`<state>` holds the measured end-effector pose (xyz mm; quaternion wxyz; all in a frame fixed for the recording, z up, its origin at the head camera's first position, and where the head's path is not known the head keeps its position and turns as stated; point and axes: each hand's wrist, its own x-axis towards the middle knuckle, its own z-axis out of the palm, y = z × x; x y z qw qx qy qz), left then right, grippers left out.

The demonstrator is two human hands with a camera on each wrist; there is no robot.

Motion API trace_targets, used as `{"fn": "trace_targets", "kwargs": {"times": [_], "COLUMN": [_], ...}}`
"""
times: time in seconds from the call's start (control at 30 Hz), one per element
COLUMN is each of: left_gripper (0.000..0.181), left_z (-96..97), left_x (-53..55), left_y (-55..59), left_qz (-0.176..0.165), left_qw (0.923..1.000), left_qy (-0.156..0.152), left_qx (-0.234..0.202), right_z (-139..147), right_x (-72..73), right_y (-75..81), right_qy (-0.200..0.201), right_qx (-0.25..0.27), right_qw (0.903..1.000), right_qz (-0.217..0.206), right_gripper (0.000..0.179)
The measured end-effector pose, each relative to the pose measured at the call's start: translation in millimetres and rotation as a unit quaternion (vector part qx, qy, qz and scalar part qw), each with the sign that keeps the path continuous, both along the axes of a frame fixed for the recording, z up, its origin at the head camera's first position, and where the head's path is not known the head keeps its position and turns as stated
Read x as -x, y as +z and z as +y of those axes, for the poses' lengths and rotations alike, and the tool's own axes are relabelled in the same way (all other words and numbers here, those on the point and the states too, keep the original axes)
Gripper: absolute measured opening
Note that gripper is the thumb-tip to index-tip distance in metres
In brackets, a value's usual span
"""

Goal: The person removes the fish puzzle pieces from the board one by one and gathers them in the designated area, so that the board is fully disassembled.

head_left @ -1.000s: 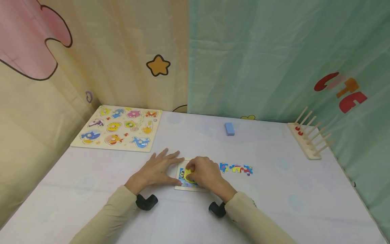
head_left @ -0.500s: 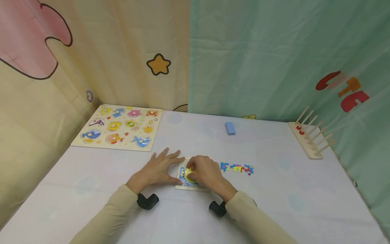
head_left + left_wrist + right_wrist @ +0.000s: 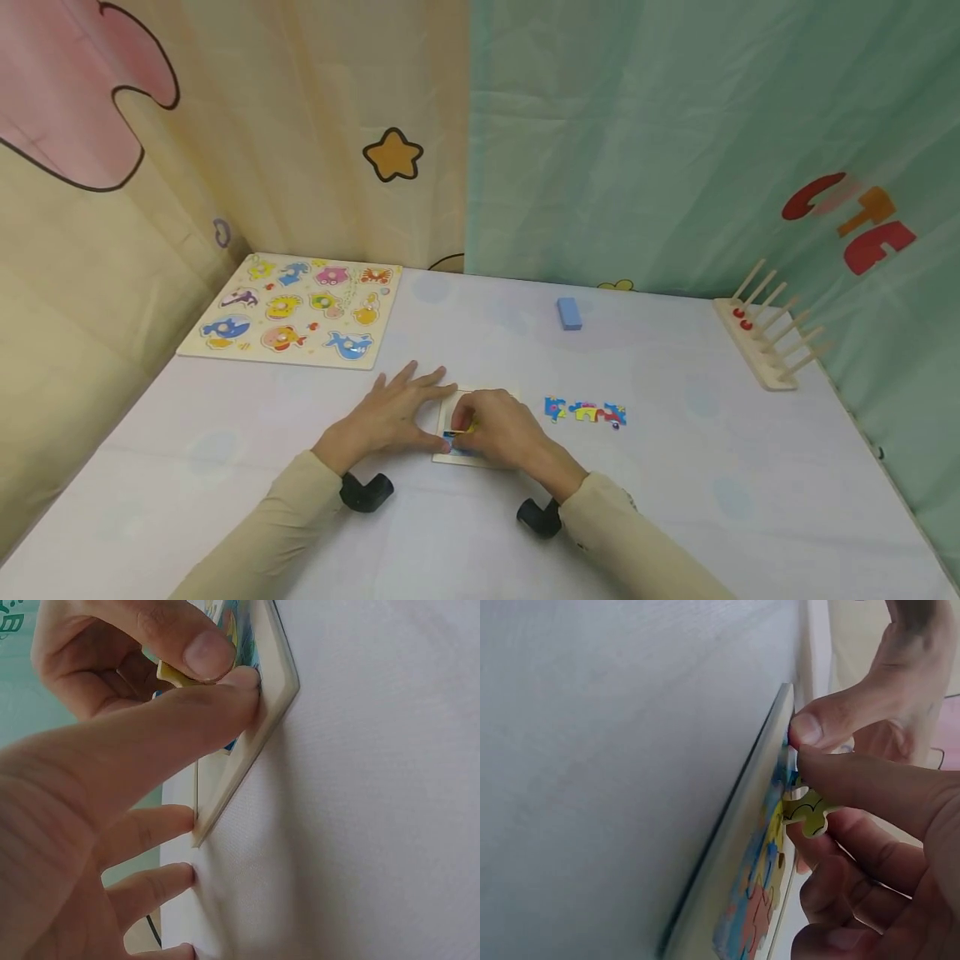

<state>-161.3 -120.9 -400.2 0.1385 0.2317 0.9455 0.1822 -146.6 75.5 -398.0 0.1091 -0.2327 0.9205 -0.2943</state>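
Your right hand (image 3: 498, 425) pinches a yellow puzzle piece (image 3: 806, 814) between thumb and forefinger, its other fingers bent beneath. Your left hand (image 3: 386, 417) is spread wide with straight fingers; it grips nothing, but its thumb rests at the left side of the small puzzle board (image 3: 283, 679) and its forefinger touches a corner. The piece is tipped up over the left part of that board, which lies flat in front of you. Jigsaw outlines show on the board's face; you can't tell from here which are fitted pieces.

Watch the pinch: it has little to hold, so a small twist could drop the piece. Your two thumbs nearly meet, and the left one could block the piece. If your left hand eases, a sideways push might slide the board.

Just right of the board lie the loose pieces (image 3: 585, 412), where your right knuckles could scatter them. Your widest room is on the near side and the right of the table (image 3: 750, 467). Farther out, a blue block (image 3: 569, 314) sits on the far side, a pegged animal board (image 3: 315, 354) at far left, and a rack of wooden rods (image 3: 780, 382) at far right beside the curtain (image 3: 637, 150).
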Motion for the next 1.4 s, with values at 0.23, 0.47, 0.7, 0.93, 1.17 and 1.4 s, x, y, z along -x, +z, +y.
{"fn": "trace_targets", "kwargs": {"times": [0.23, 0.47, 0.7, 0.93, 1.17, 1.4], "left_gripper": [0.082, 0.081, 0.082, 0.083, 0.083, 0.084], "left_z": [1.3, 4.8, 4.7, 4.0, 4.0, 1.8], "left_x": [1.1, -0.7, -1.0, -1.5, -2.4, -2.6], "left_y": [0.5, -0.8, -0.6, 1.3, 0.7, 0.6], "left_qz": [0.001, -0.016, -0.007, -0.005, -0.002, -0.002], "left_qw": [1.0, 0.9998, 0.9999, 0.9999, 1.0, 1.0], "left_qy": [-0.002, 0.009, 0.005, 0.006, 0.004, 0.008], "left_qx": [-0.001, 0.005, 0.009, 0.011, 0.007, 0.004], "right_z": [3, 7, 27, 54, 91, 115], "right_x": [6.1, 8.7, 7.0, -0.1, -11.2, -13.9], "right_y": [2.9, 1.0, -0.4, -2.1, -1.5, -1.3], "right_qy": [-0.013, -0.087, -0.092, -0.114, -0.164, -0.186], "right_qx": [0.012, 0.047, 0.108, 0.108, 0.096, 0.083], "right_qw": [0.9998, 0.995, 0.9882, 0.9854, 0.9785, 0.9762], "right_qz": [-0.009, -0.015, -0.058, -0.066, -0.08, -0.075], "right_gripper": [0.011, 0.018, 0.014, 0.013, 0.015, 0.015]}}
